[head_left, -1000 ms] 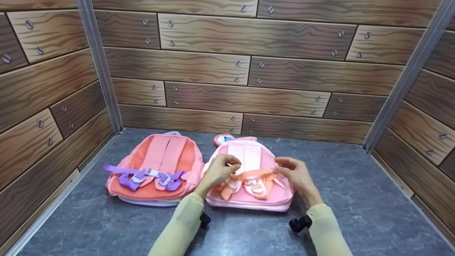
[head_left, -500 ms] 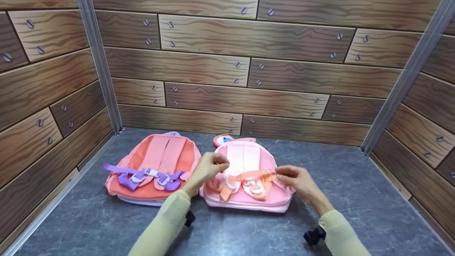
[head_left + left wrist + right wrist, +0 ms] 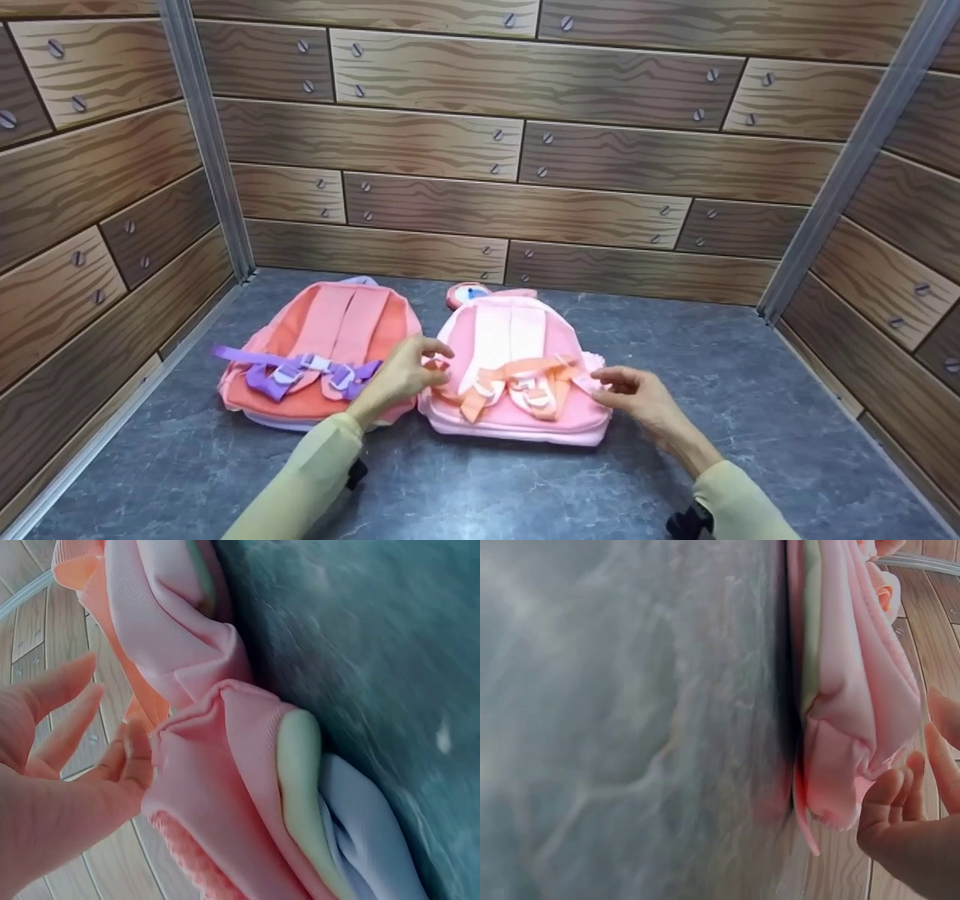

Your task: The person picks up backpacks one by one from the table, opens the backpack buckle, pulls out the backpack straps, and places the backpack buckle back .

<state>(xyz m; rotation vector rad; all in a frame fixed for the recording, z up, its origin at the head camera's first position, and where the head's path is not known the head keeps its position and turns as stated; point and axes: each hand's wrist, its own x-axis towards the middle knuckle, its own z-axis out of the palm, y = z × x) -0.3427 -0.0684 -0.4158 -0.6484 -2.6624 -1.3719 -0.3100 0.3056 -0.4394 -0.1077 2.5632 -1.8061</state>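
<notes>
A light pink backpack (image 3: 510, 337) lies with its shoulder straps up, orange webbing (image 3: 525, 369) and pale buckles across its lower part. At its left side is my left hand (image 3: 401, 379), between it and a coral backpack (image 3: 315, 397). In the left wrist view the thumb and fingers of the left hand (image 3: 67, 802) stand apart, fingertips at the fabric edge; whether they touch it I cannot tell. My right hand (image 3: 641, 397) is by the pink backpack's right side, fingers loosely bent, nothing visible between them. In the right wrist view that hand (image 3: 922, 840) is close to the pink fabric (image 3: 855, 690).
The coral backpack carries purple webbing (image 3: 281, 382), one end sticking out left. A plush piece with an eye (image 3: 469, 294) pokes out behind the pink backpack. Wood-patterned walls (image 3: 465, 135) surround the grey marbled tabletop (image 3: 465, 487).
My left hand has moved left and down from above the pink backpack to its left side. The right hand has shifted slightly right and down. Both backpacks lie about where they were.
</notes>
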